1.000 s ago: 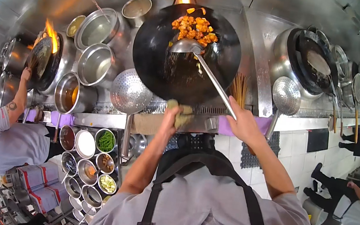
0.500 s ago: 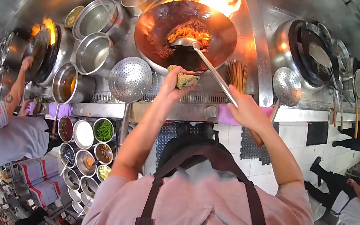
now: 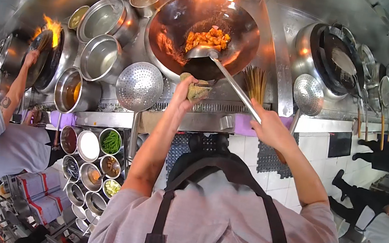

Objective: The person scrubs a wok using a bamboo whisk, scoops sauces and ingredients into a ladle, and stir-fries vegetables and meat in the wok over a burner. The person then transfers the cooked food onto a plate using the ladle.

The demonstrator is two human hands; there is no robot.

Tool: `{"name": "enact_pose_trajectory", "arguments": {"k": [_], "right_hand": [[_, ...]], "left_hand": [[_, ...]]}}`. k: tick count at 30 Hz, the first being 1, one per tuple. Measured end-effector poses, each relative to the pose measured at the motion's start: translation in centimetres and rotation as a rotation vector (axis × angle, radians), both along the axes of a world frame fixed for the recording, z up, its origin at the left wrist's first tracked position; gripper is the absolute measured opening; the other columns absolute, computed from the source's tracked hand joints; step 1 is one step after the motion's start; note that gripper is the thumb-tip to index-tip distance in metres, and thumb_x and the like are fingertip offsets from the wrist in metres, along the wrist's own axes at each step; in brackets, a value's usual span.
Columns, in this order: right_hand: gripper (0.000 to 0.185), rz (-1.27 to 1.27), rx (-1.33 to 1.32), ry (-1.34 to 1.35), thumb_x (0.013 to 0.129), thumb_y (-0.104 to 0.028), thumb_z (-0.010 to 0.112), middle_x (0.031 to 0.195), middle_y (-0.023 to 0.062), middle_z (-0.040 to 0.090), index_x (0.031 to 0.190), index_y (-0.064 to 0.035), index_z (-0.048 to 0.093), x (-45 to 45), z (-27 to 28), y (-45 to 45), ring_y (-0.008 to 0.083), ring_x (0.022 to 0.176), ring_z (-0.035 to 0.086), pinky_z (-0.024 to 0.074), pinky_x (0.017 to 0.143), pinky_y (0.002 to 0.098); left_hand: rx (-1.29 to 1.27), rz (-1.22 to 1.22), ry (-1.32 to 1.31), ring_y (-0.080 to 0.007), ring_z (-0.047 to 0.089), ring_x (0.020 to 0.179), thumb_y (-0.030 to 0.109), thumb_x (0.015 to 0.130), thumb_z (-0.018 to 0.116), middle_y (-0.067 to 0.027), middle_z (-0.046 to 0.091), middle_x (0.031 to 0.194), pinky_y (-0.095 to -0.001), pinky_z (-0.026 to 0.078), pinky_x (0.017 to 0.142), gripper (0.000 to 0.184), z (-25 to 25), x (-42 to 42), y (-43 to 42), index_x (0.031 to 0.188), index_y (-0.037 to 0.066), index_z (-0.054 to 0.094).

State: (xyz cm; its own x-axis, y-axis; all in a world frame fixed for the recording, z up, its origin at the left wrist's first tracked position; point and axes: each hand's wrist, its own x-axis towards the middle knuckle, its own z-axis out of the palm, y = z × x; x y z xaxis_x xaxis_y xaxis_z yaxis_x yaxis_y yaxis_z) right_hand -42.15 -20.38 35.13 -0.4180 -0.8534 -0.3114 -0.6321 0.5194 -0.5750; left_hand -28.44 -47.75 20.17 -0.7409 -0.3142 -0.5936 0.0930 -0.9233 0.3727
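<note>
A dark wok sits on the burner with flames behind its far rim. Orange-brown pieces of food lie in its middle. My left hand grips a folded greenish cloth at the wok's near rim. In my right hand is the handle of a long metal ladle, whose bowl rests in the wok just on the near side of the food. The fingers of my right hand are closed round the handle's end.
A perforated strainer and metal pots stand left of the wok. A bamboo brush is at its right, near another strainer. Bowls of ingredients stand lower left. A co-worker works at a flaming wok on the left.
Since a second ago, the wok has tilted and its flames have grown. The food has gathered lower, in front of the ladle bowl. My left hand has moved up to the rim with the cloth.
</note>
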Motion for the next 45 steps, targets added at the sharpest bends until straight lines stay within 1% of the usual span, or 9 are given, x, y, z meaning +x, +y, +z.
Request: {"name": "enact_pose_trajectory", "arguments": {"k": [10,14,17,20,26,36,37,41,45], "right_hand": [[0.064,-0.392,-0.35,-0.055,0.094,-0.014,0.062,0.112,0.0327,0.066,0.15,0.0046,0.036,3.2,-0.1,0.4,0.0434,0.104,0.067,0.0517,0.09,0.0437],[0.064,-0.461,-0.641,0.415,0.097,-0.015,0.059,0.12,0.0272,0.067,0.153,0.0024,0.032,5.5,-7.6,-1.8,0.0402,0.107,0.068,0.0508,0.095,0.0396],[0.044,-0.713,-0.601,-0.715,0.101,-0.013,0.056,0.071,-0.0014,0.048,0.143,-0.0099,0.043,8.9,-4.3,-6.1,0.0064,0.048,0.044,0.0395,0.043,0.027],[0.029,-0.822,-0.592,-1.534,0.102,-0.016,0.057,0.07,-0.0033,0.045,0.129,-0.011,0.05,10.1,-0.2,-8.3,0.0052,0.047,0.039,0.034,0.042,0.0223],[0.028,-0.651,-0.502,-2.301,0.107,-0.015,0.045,0.079,0.0006,0.046,0.128,0.0033,0.049,5.7,-1.2,-7.2,0.0019,0.049,0.041,0.0355,0.047,0.0191],[0.051,-0.404,-0.405,-1.341,0.101,-0.008,0.054,0.073,-0.0018,0.044,0.149,-0.0156,0.04,7.5,-3.5,-1.7,0.0027,0.049,0.041,0.0328,0.042,0.0192],[0.063,-0.387,-0.322,-1.201,0.097,-0.006,0.057,0.081,0.0029,0.06,0.155,-0.0136,0.035,6.7,-4.2,-1.4,0.0129,0.055,0.057,0.0483,0.051,0.0283],[0.07,-0.143,-0.505,-0.192,0.091,-0.006,0.06,0.122,0.028,0.066,0.156,-0.009,0.033,4.2,-7.6,-1.6,0.0403,0.106,0.067,0.0486,0.099,0.0398],[0.072,-0.124,-0.241,-0.025,0.087,-0.006,0.061,0.112,0.0334,0.063,0.154,-0.0065,0.036,2.0,-4.2,-0.3,0.0456,0.097,0.067,0.0516,0.089,0.0397]], "left_hand": [[-0.319,0.021,0.0,-0.033,0.063,0.104,0.007,0.083,0.062,-0.018,0.062,0.111,-0.0552,0.057,0.087,0.025,6.1,3.9,-1.2,0.106,0.004,0.054],[-0.7,0.281,-0.086,-0.0211,0.064,0.089,-0.004,0.078,0.061,-0.0126,0.062,0.105,-0.0314,0.056,0.075,0.053,5.1,4.0,2.9,0.129,-0.002,0.045],[-1.125,0.302,-0.099,-0.0147,0.06,0.082,-0.007,0.077,0.059,-0.0112,0.06,0.105,-0.0264,0.051,0.068,0.077,-0.6,3.4,2.9,0.146,-0.006,0.027],[-0.986,0.254,-0.109,-0.0144,0.058,0.08,-0.005,0.077,0.06,-0.0094,0.06,0.101,-0.0285,0.051,0.067,0.069,1.1,2.8,3.0,0.14,-0.005,0.033],[-0.368,0.034,-0.025,-0.0277,0.068,0.079,0.002,0.081,0.059,-0.0167,0.065,0.097,-0.0431,0.062,0.066,0.033,2.0,5.8,1.8,0.113,-0.005,0.053],[-0.116,0.035,-0.015,-0.0353,0.067,0.098,0.013,0.086,0.061,-0.021,0.065,0.112,-0.0507,0.059,0.08,0.03,3.3,8.0,3.3,0.114,0.003,0.055],[-0.111,0.027,0.007,-0.0353,0.067,0.098,0.012,0.087,0.061,-0.0209,0.065,0.112,-0.0508,0.059,0.08,0.029,2.5,6.7,2.6,0.114,0.004,0.055],[-0.074,0.07,-0.057,-0.0344,0.064,0.096,0.009,0.085,0.062,-0.0179,0.063,0.104,-0.0502,0.058,0.079,0.025,3.2,2.2,0.9,0.108,0.006,0.054],[-0.016,0.063,-0.036,-0.0329,0.064,0.092,0.009,0.085,0.059,-0.0177,0.062,0.107,-0.0492,0.058,0.076,0.029,5.1,-0.3,0.8,0.112,0.003,0.052]]}}
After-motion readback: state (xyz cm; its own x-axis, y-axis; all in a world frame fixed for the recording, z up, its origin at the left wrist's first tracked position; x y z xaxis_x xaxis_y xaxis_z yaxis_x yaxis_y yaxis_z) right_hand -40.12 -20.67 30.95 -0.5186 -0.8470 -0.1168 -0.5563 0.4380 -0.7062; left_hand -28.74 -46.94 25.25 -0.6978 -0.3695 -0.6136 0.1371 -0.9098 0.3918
